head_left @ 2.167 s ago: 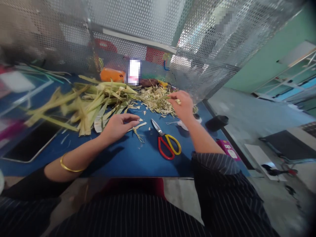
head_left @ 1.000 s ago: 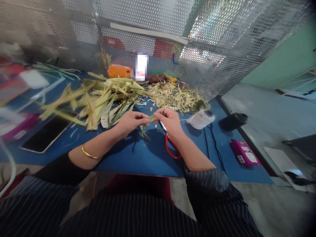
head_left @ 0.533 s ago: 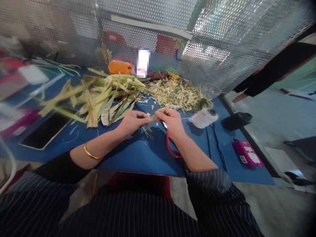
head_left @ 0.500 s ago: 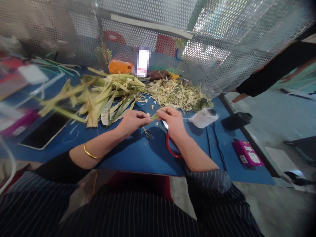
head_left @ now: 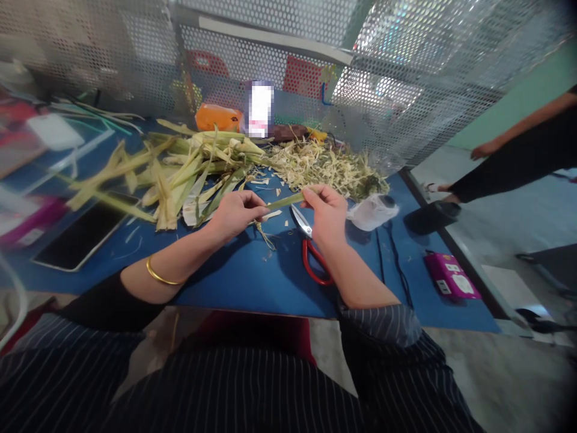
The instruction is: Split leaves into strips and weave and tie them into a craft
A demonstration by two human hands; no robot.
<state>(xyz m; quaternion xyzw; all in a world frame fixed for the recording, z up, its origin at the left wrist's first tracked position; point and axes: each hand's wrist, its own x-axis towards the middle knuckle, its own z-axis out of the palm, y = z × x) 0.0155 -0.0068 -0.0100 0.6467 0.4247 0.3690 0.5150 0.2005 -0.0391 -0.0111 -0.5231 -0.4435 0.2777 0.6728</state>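
Observation:
A narrow green strip of corn husk (head_left: 288,199) is stretched between my two hands above the blue table. My left hand (head_left: 237,215) pinches its left end, and some thin stringy fibres (head_left: 265,236) hang below those fingers. The other end is held between the thumb and fingers of my right hand (head_left: 327,215). Red-handled scissors (head_left: 307,240) lie on the table beneath my right hand, blades apart and partly covered by it. Behind my hands, long pale-green husk leaves (head_left: 198,162) are heaped on the left, and a pile of small shredded scraps (head_left: 324,168) sits to the right.
A dark phone (head_left: 85,234) lies at left; a lit phone (head_left: 259,111) stands at the back beside an orange packet (head_left: 219,117). At right are a white thread spool (head_left: 372,211), a black cylinder (head_left: 433,218) and a magenta pack (head_left: 451,276). Another person's arm (head_left: 527,129) shows beyond.
My right hand has moved right and up, away from my left, so more of the husk strip shows. The scissors' blades are now more exposed. The person at right has shifted.

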